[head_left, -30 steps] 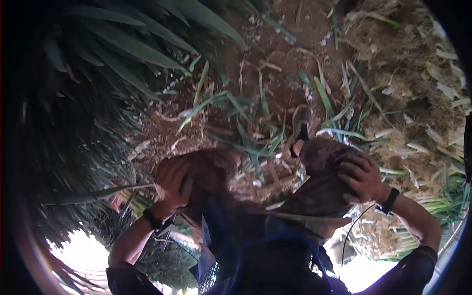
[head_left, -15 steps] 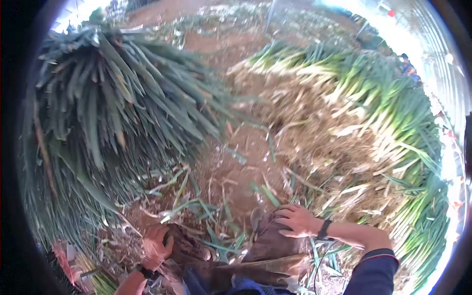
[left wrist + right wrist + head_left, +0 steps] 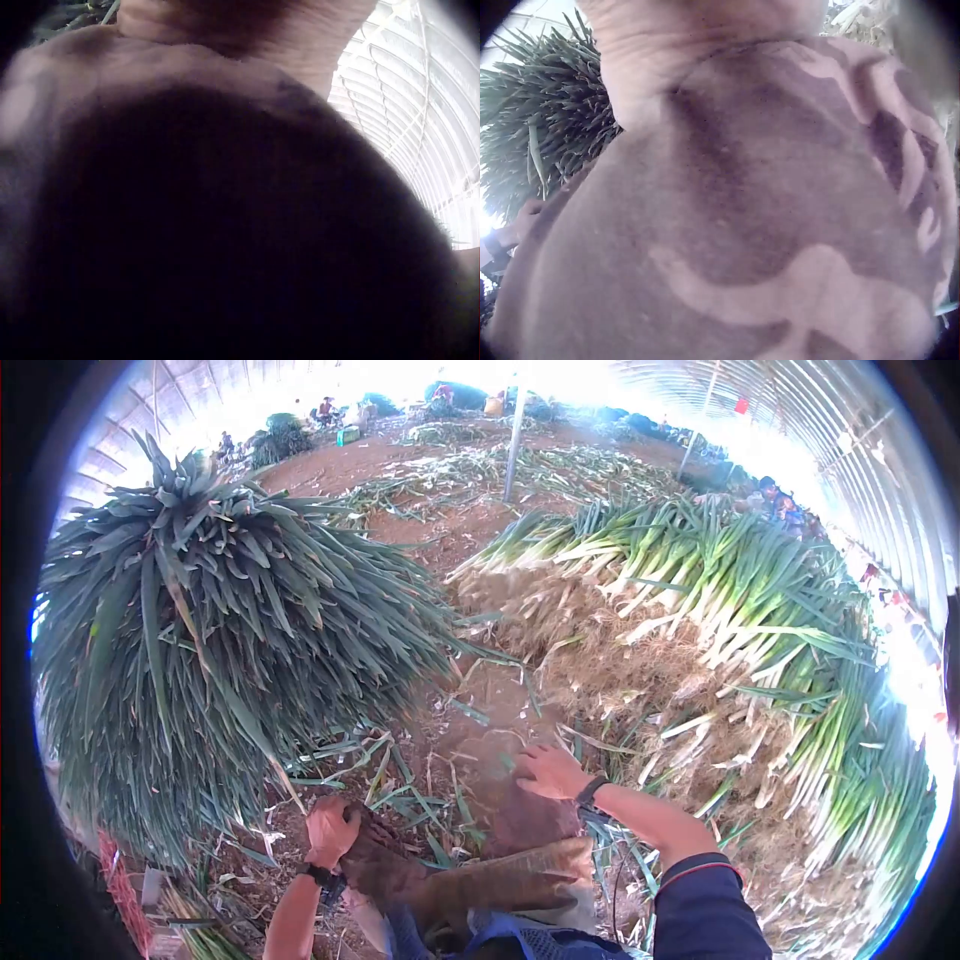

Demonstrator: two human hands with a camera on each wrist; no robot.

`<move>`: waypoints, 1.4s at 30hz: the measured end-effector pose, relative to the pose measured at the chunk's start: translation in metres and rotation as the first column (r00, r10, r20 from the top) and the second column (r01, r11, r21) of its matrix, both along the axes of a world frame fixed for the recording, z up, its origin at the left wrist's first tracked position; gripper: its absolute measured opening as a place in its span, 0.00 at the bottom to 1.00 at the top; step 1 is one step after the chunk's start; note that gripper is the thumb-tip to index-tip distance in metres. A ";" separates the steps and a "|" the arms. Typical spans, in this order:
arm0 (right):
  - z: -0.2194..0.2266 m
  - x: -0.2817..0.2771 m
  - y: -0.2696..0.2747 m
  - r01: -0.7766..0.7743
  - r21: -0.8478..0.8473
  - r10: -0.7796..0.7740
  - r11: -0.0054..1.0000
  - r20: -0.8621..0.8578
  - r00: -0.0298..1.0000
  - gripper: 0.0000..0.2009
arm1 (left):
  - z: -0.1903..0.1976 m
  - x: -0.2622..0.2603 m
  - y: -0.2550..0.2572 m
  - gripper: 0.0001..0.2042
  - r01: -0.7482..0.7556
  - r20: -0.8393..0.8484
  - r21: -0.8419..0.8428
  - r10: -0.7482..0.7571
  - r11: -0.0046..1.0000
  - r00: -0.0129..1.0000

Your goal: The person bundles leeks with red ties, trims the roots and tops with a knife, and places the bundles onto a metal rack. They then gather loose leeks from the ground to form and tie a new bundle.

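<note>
In the head view my left hand (image 3: 333, 830) cups my left knee (image 3: 385, 865), its fingers curled over the camouflage trouser cloth. My right hand (image 3: 548, 770) lies on my right knee (image 3: 525, 820) with its fingers stretched out to the left; a black band (image 3: 590, 792) circles that wrist. The left wrist view is filled by dark trouser cloth (image 3: 225, 225), with the hand's skin (image 3: 247, 30) at the top. Camouflage cloth (image 3: 780, 225) fills the right wrist view under the palm (image 3: 667, 45).
A tall heap of green onion leaves (image 3: 200, 640) stands at my left. A long pile of green onions (image 3: 740, 620), roots (image 3: 620, 660) towards me, lies at my right. Between them is bare red soil (image 3: 480, 710) with loose leaves. A post (image 3: 515, 440) and people stand far back.
The head view has swung up from the ground and my legs to the piles and the greenhouse. Both hands have stayed on my knees.
</note>
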State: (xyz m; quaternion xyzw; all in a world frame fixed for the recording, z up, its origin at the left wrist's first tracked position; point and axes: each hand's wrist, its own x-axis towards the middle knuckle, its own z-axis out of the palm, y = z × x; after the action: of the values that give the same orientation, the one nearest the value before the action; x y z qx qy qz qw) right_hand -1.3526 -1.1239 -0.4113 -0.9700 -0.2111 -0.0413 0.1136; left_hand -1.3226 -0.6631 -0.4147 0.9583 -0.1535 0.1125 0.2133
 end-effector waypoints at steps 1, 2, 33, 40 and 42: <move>-0.003 0.002 0.002 0.012 -0.026 -0.011 1.000 0.032 0.999 0.24 | -0.001 0.001 0.000 0.10 -0.009 -0.021 0.040 0.010 0.999 1.000; -0.007 0.003 0.005 0.013 -0.026 -0.012 1.000 0.036 0.999 0.24 | -0.002 0.001 0.001 0.10 -0.009 -0.017 0.041 0.009 0.999 1.000; 0.039 0.038 0.019 0.316 -0.112 -0.336 0.942 -0.313 0.889 0.30 | -0.022 0.011 0.056 0.25 -0.310 -0.390 0.058 0.307 0.949 0.868; 0.033 0.052 0.015 0.266 -0.213 -0.333 0.940 -0.403 0.852 0.29 | -0.086 0.038 0.137 0.22 -0.138 -0.573 0.069 0.153 0.988 0.805; 0.016 0.058 0.012 0.268 -0.209 -0.333 0.941 -0.410 0.849 0.29 | -0.089 0.044 0.142 0.20 -0.089 -0.660 0.070 0.113 0.994 0.742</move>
State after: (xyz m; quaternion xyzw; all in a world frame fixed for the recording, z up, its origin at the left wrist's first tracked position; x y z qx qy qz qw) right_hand -1.2950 -1.1119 -0.3948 -0.9806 -0.0279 0.1764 0.0802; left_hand -1.2788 -0.5208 -0.5039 0.9462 -0.0176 -0.2260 0.2310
